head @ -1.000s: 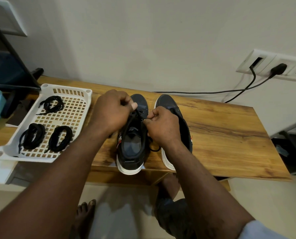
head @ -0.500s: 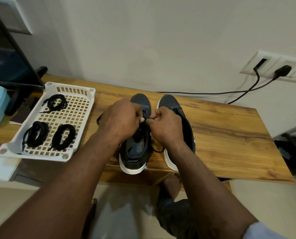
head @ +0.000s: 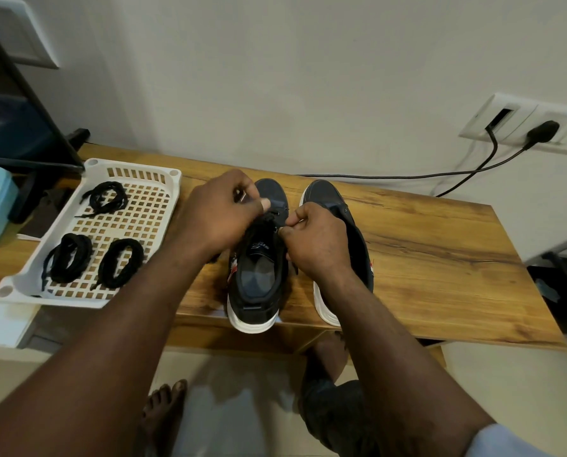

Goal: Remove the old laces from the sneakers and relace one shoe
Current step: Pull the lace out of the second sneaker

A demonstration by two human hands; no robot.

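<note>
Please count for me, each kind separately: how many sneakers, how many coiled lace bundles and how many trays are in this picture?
Sneakers: 2
Coiled lace bundles: 3
White tray: 1
Total: 6

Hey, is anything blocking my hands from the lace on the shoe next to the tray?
Nothing visible does. The left hand and right hand are both at the lace of that shoe, pinching it. The other shoe stands beside it, under the right wrist, not between.
</note>
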